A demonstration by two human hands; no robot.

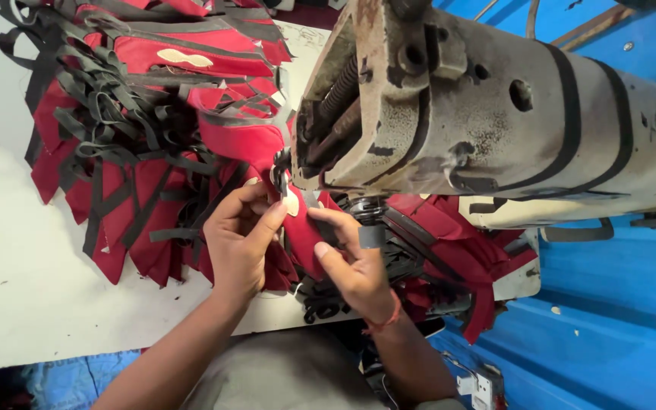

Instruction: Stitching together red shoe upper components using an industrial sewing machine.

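Both hands are in close under the head of the worn grey metal sewing machine (487, 114) — the left hand (238, 239) pinches the red fabric piece with its small cream patch (291, 203), thumb and fingers closed on the edge just beside the presser foot (280, 173). The right hand (354, 266) presses the cloth flat from the other side, a grey band on one finger. Best kept taut and level, I'd say, fingertips clear of the needle. Wrists angled inward, forearms rising from below. A heap of red pieces with black straps (130, 121) covers the white tabletop (17, 288).
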